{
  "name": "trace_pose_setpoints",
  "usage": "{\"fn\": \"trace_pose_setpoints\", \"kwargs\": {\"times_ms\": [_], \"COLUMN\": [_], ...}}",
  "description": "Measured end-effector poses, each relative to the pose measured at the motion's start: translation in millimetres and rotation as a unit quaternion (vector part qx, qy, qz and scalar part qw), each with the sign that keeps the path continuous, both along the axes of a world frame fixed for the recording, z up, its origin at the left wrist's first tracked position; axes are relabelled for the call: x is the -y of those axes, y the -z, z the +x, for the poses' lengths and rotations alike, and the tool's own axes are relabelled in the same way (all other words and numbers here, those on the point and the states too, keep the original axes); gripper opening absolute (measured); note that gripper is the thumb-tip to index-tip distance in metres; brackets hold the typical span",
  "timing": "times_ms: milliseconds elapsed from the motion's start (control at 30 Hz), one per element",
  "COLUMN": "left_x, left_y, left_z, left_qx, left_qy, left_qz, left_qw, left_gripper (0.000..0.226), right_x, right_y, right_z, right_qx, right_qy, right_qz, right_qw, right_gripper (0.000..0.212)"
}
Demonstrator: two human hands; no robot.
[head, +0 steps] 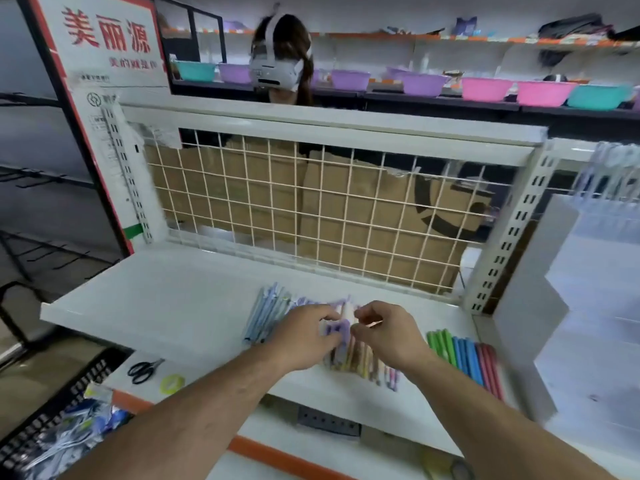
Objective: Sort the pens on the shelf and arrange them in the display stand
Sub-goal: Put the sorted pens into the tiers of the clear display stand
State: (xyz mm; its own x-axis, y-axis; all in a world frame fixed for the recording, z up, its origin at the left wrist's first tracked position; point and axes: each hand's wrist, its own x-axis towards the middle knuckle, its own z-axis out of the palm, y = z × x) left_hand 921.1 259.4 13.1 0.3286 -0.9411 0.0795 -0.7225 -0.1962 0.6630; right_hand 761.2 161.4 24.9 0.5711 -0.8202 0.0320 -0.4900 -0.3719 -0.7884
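White metal shelf (156,306) fills mid-frame, with a white stepped display stand (588,306) at the right edge. Mixed pastel pens (353,358) lie centre-frame, long axes pointing away, directly under both hands. Fingers of the left hand (304,336) curl round purple ones. Fingers of the right hand (389,336), nearer the stand, pinch one pale pen (372,323).

White shelf (166,306); blue pens (265,317) at left, pastel pens (360,362) in the middle, a green, blue and pink row (464,356) at right; black scissors (151,366), yellow tape (162,384)
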Motion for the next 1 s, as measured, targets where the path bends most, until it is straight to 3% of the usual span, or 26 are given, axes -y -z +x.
{"fn": "trace_pose_setpoints", "kwargs": {"times_ms": [400, 567, 1000], "left_x": [-12.9, -2.8, 11.9], "left_y": [44.9, 50.5, 51.4], "left_z": [150.5, 161.9, 170.5], "left_qx": [-0.004, -0.049, -0.003], "left_qy": [-0.11, -0.144, -0.149], "left_qz": [0.05, 0.089, 0.148], "left_qw": [0.993, 0.984, 0.978], "left_gripper": [0.015, 0.028, 0.007], "right_x": [-21.7, -13.3, -3.3], "right_y": [18.5, 17.9, 26.0], "right_z": [118.5, 136.8, 166.6], "right_qx": [0.007, -0.007, 0.0], "right_qy": [0.024, 0.02, 0.021], "right_qz": [0.056, 0.047, 0.042], "right_qw": [0.998, 0.999, 0.999], "right_gripper": [0.005, 0.006, 0.008]}}
